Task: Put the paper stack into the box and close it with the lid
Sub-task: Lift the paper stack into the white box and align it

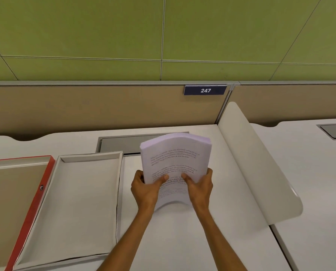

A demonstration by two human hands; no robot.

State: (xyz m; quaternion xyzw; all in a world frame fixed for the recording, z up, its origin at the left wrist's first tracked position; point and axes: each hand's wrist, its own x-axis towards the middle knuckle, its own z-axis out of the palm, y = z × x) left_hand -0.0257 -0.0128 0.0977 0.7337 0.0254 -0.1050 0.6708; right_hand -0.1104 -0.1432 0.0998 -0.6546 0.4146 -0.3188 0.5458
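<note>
A thick stack of printed white paper is held up above the desk, bowed upward across its width. My left hand grips its lower left edge and my right hand grips its lower right edge, thumbs on the top sheet. To the left lies an open, empty white box tray flat on the desk. Further left lies a red-edged tray with a tan inside, partly cut off by the frame; I cannot tell which of the two is the lid.
The white desk has a grey cable flap behind the paper. A curved white divider stands to the right. A tan partition with a "247" sign runs along the back.
</note>
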